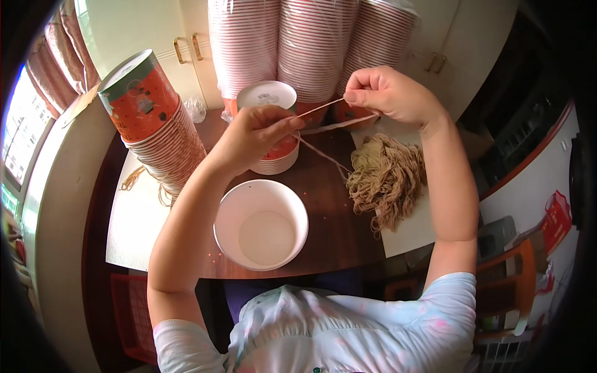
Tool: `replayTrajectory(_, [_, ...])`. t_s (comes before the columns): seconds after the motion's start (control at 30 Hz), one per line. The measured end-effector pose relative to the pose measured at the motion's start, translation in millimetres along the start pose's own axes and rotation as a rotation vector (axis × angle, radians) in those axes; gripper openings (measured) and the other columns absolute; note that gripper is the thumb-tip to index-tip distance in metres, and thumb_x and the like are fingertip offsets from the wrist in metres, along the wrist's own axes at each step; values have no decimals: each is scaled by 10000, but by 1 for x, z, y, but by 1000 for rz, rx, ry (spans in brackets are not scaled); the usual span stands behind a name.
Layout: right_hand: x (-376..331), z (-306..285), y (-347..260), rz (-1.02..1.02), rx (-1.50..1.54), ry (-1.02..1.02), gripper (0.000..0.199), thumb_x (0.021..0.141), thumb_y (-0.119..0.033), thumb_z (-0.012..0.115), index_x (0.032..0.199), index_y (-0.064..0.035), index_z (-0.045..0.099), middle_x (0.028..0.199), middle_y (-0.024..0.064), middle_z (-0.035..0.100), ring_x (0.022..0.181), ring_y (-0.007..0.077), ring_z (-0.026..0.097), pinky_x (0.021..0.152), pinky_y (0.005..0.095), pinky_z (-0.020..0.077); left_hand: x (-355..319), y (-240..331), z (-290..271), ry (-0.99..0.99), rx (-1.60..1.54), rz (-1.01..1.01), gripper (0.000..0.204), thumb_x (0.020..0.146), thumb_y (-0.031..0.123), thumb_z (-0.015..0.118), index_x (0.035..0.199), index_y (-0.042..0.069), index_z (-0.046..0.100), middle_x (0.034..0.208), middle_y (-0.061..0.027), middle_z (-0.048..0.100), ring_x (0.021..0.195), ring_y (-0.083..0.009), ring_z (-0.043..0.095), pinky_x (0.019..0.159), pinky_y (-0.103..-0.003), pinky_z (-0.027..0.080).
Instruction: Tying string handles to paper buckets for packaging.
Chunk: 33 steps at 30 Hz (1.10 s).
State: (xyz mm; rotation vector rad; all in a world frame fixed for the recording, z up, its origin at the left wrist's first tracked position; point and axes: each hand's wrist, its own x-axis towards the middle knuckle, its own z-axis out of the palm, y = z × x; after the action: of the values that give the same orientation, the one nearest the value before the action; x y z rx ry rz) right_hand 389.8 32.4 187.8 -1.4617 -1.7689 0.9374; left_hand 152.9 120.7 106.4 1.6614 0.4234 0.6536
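Note:
A thin tan cord [321, 107] is stretched between my two raised hands above the table. My left hand [264, 132] pinches one part of it between thumb and fingers. My right hand [387, 96] pinches the cord further along, and a looser strand sags below from its fingers toward my left hand. Another strand runs down to a tangled heap of tan cord [385, 180] below my right hand. Nearer me stands a white paper bucket [261, 225], open at the top, with a small dark hole near its far rim. Behind my left hand is a short stack of orange buckets [277, 163].
A tall leaning stack of orange and green buckets [146, 105] stands at the left, cord strands hanging beside it. Several plastic-wrapped bucket stacks [314, 50] line the back of the brown table [329, 248]. Cabinet doors [168, 25] rise behind; a wooden chair [519, 273] is at the right.

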Motion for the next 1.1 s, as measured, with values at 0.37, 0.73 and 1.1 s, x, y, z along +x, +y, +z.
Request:
replayTrajectory(0.37, [7,-29,6,-275,446,249,224,929,-273,575,871,-61,616,783,40,649,696,120,617,629,239,485,3,-29,-8,90,719,-78,194,883,168,595,933,-3,672,678,-120,617,620,-150,583,592,-297,468])
replayTrajectory(0.73, [-41,-97,-72,-468,656,698,188,934,-224,551,857,-60,599,783,50,659,596,106,599,550,231,508,47,-46,38,-428,1019,-92,825,761,337,728,1422,37,338,994,-239,647,924,-299,636,796,-354,499])
replayTrajectory(1.1, [-45,101,33,-198,1155,363,160,961,-202,518,928,-57,579,944,137,675,869,236,668,813,373,529,-64,8,56,136,362,268,250,809,123,703,1002,-20,636,834,-94,635,657,-140,581,621,-268,482])
